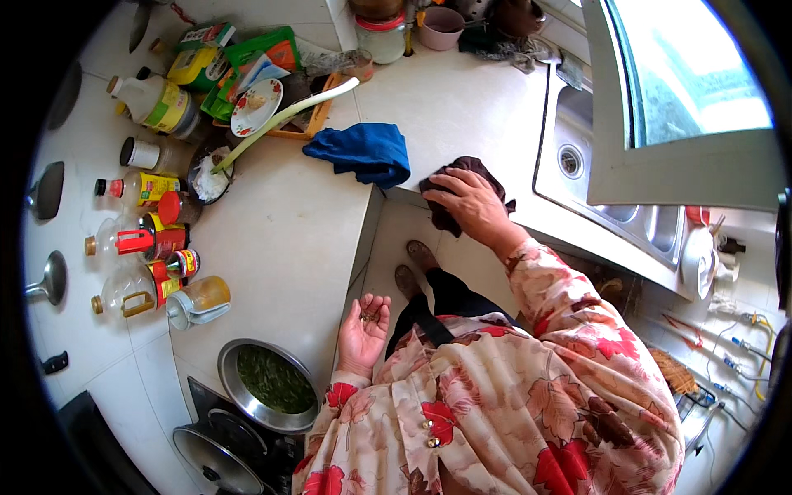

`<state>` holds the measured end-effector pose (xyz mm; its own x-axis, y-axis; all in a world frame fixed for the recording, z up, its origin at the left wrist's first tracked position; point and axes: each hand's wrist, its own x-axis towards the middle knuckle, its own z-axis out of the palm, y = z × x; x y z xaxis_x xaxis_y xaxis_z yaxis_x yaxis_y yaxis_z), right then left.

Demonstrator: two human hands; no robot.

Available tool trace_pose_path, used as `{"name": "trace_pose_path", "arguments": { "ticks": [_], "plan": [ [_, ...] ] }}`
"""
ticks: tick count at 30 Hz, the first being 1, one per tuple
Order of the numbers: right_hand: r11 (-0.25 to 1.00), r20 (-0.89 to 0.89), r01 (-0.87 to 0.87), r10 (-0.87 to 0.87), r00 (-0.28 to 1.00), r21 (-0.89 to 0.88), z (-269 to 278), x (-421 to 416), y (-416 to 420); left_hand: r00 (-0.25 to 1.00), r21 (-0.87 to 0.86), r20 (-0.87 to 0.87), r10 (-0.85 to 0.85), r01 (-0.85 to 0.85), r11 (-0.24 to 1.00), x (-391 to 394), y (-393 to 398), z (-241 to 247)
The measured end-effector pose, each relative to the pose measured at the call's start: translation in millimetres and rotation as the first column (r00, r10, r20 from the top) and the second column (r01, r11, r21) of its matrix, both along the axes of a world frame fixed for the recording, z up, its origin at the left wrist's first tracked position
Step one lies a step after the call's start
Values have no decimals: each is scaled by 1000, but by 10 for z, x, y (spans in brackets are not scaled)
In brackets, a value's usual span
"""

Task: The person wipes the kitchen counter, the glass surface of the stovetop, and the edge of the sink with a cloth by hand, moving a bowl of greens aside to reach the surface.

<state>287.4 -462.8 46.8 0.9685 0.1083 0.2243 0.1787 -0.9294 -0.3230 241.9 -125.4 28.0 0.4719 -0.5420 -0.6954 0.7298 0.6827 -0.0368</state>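
My right hand point(467, 201) presses on a dark brown cloth point(473, 167) at the front edge of the white countertop point(458, 111), left of the sink; part of the cloth hangs over the edge. Palm up, my left hand point(365, 331) is cupped near the edge of the left counter, with small crumb-like bits lying in the palm. A folded blue cloth point(371, 151) lies at the counter's inner corner, left of the brown cloth. Below my left hand in view, a steel bowl point(226, 365) of green leaves in liquid stands near the stove.
Bottles and jars point(179, 207) line the left wall. A green onion stalk point(284, 114) reaches from a bowl of white powder point(210, 179) past a floral plate point(269, 93). An open window point(668, 167) overhangs the steel sink point(560, 136). A lidded pan point(216, 461) sits at lower left.
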Motion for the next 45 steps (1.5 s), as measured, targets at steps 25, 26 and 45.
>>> {"name": "trace_pose_path", "arguments": {
  "ticks": [25,26,45],
  "plan": [
    [829,-60,285,-294,954,481,-15,-1998,-1345,928,99,287,-237,217,971,-662,-1171,272],
    [713,-91,364,-391,916,599,67,-2224,-1493,928,107,285,-239,217,970,-715,-1188,294],
    [904,237,366,-414,879,223,-73,-2473,-1708,891,246,287,-352,286,926,-1174,-1719,407]
  ]
}}
